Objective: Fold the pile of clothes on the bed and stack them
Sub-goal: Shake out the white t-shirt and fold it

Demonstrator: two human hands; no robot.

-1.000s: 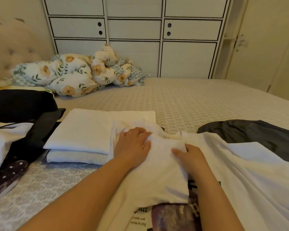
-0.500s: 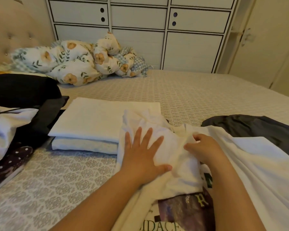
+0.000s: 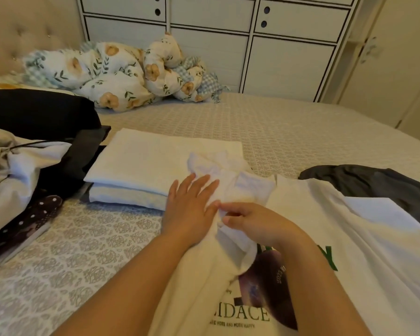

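My left hand [image 3: 192, 209] presses flat on the white T-shirt [image 3: 349, 251] sleeve while my right hand [image 3: 250, 223] pinches its fold beside it.

Hands: left [image 3: 192, 207] flat, right [image 3: 250, 220] pinching.

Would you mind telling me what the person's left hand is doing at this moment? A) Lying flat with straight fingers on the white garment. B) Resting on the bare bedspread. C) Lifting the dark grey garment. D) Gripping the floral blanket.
A: the left hand lies flat, fingers straight, on the white garment, while the right hand pinches a fold beside it.
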